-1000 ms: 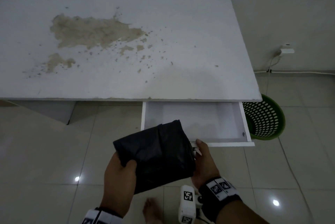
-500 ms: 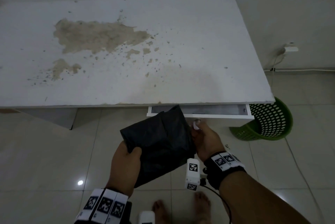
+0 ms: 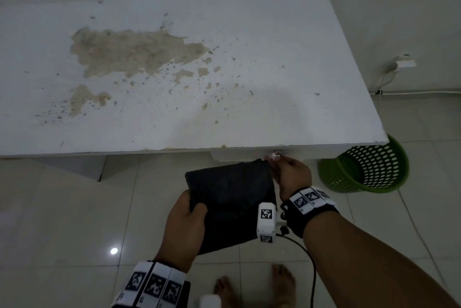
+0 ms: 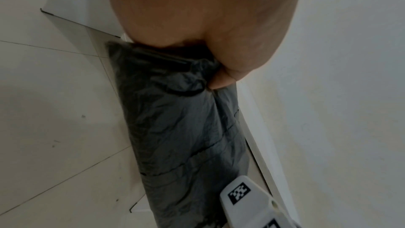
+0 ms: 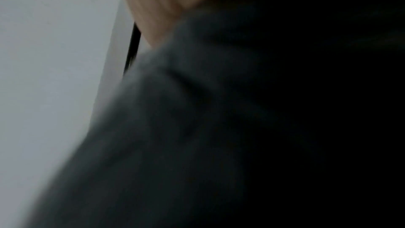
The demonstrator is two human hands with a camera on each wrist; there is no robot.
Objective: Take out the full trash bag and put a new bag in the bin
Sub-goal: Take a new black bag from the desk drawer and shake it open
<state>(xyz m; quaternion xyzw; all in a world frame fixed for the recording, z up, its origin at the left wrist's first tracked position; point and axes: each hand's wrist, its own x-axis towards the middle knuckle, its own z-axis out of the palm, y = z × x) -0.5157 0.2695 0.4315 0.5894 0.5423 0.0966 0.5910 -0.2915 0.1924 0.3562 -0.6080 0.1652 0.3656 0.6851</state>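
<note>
A folded black trash bag (image 3: 232, 198) hangs in front of me over the tiled floor. My left hand (image 3: 194, 208) grips its lower left edge, thumb on top; the left wrist view shows the bag (image 4: 179, 127) creased under that thumb (image 4: 219, 77). My right hand (image 3: 279, 165) is at the bag's upper right corner, its fingertips against the shut white drawer (image 3: 239, 154) just below the knob (image 3: 277, 151). The right wrist view is blurred and mostly filled by the bag (image 5: 241, 127). A green perforated bin (image 3: 369, 168) stands on the floor under the table's right corner, with no bag visible in it.
The white table (image 3: 174, 120) with a worn brown patch spans the view ahead. A plug and socket (image 3: 404, 63) sit on the right wall, with a cable along the skirting. My bare feet (image 3: 282, 282) are on the tiles below the hands.
The drawer, open a second ago, has slid shut under my right hand's push. Both hands and the bag moved forward toward the table edge, and the view shifted left.
</note>
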